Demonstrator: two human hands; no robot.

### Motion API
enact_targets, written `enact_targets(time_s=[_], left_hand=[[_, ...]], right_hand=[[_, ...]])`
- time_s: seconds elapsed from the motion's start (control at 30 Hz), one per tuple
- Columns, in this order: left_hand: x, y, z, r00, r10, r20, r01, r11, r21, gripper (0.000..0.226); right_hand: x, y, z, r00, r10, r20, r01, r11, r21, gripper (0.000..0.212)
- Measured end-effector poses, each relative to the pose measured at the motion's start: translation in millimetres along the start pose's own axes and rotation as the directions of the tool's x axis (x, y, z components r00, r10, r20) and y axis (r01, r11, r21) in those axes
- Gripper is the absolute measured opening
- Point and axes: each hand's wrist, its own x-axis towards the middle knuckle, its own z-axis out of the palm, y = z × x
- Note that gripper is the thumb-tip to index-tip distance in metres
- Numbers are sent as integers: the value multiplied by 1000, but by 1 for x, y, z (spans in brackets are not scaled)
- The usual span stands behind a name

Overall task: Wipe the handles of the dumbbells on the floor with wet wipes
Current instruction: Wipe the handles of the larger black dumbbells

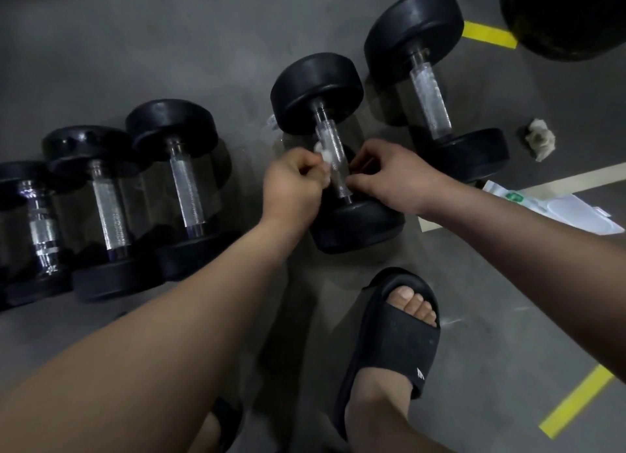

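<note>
A grey floor [169, 29] with yellow tape marks holds a row of black dumbbells. At the fourth dumbbell [318, 90] from the left, the left hand [293, 185] pinches a white wet wipe [321, 156] against its metal handle [333, 154], while the right hand [389, 178] curls its fingers round the handle's other side. A crumpled wipe [538, 139] and a pack of wipes [559, 212] lie to the right.

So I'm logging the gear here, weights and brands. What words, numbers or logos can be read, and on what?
No text is readable.
Green label on the white pack: too blurred to read.
White logo on the black slide sandal: a mark, no letters.
Dumbbells: no numbers visible.
</note>
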Motion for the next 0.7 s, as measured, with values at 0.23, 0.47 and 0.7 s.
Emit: enact_targets(time_s=[0.23, 0.47, 0.7], left_hand=[[3, 7, -11, 975, 216, 57, -223, 962, 156, 8], [-5, 4, -6, 909, 350, 227, -407, 865, 295, 6], [4, 22, -22, 891, 408, 198, -453, 825, 338, 16]], right_hand=[[0, 0, 0, 999, 40, -8, -40, 999, 8, 17], [0, 1, -1, 998, 62, -9, -61, 996, 71, 23], [-4, -4, 1, 991, 90, 96, -104, 983, 153, 37]])
